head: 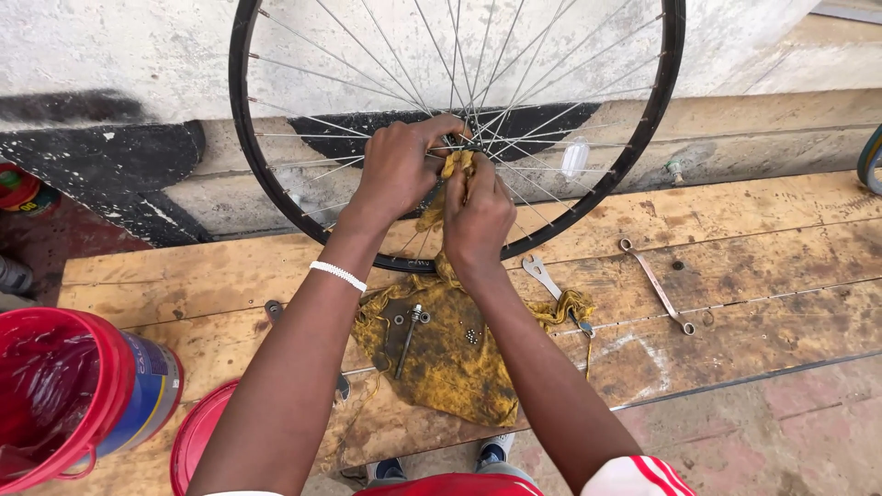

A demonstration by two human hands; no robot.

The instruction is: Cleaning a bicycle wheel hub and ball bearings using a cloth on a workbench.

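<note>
At the wheel (457,138) hub, both hands (439,188) grip a yellow rag (450,354); wrenches (654,283) lie nearby.

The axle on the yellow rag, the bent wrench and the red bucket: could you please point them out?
axle (409,338), head view, mid-shaft.
bent wrench (656,286), head view, middle of handle.
red bucket (115,386), head view, its rim.

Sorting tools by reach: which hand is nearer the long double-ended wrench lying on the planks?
Right. The right hand at the wheel hub is closer to the wrench; the left hand is farther left.
</note>
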